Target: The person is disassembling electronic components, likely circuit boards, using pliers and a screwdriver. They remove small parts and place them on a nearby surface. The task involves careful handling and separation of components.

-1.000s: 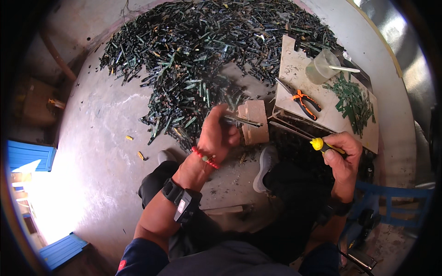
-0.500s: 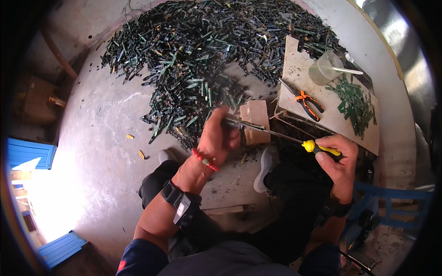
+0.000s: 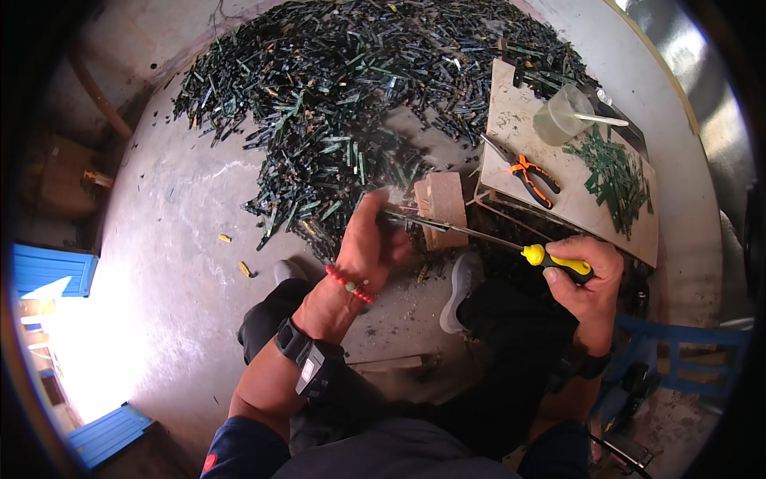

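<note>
Left hand (image 3: 367, 243), blurred, grips dark strip (image 3: 431, 223). Right hand (image 3: 589, 279) on screwdriver (image 3: 536, 255), shaft (image 3: 495, 240) at strip's end, contact unclear. Board (image 3: 511, 112): pliers (image 3: 520, 168) at left edge, cup (image 3: 554, 124) by far edge, green bits (image 3: 610, 180) along right edge. Brick (image 3: 452, 199) off near-left corner.

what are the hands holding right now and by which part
The right hand grips a screwdriver by its yellow-and-black handle. The left hand holds a thin dark strip, apparently near its left end; blur hides the exact grip.
</note>
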Demonstrator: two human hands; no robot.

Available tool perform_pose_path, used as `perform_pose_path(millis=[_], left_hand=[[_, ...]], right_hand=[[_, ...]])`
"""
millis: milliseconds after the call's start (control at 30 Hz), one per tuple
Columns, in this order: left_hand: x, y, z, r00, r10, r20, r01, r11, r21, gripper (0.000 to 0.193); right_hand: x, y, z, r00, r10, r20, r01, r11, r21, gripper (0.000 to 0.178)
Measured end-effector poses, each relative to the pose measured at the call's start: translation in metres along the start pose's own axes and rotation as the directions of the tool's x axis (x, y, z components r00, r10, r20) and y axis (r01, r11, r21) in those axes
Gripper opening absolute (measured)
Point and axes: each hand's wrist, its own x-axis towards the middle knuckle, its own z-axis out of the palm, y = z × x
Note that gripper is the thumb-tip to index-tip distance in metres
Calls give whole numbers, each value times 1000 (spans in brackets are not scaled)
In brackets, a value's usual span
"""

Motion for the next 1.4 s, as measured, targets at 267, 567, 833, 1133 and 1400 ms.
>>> perform_pose_path(millis=[267, 567, 833, 1133, 1400], left_hand=[[4, -2, 0, 993, 58, -98, -52, 996, 68, 32], [31, -18, -11, 994, 94, -49, -85, 983, 163, 33], [27, -12, -12, 999, 51, -13, -50, 997, 54, 30], [39, -8, -13, 991, 39, -128, -52, 993, -102, 34], [41, 2, -17, 955, 225, -193, -227, 974, 10, 33]], right_hand=[[4, -7, 3, 992, -109, 62, 112, 992, -52, 28], [4, 6, 17, 989, 70, 128, -72, 997, 7, 21], [4, 11, 23, 866, 374, 331, -487, 780, 394, 20], [4, 8, 36, 670, 445, 594, -730, 541, 418, 27], [1, 3, 50, 699, 392, 598, -687, 601, 409, 32]])
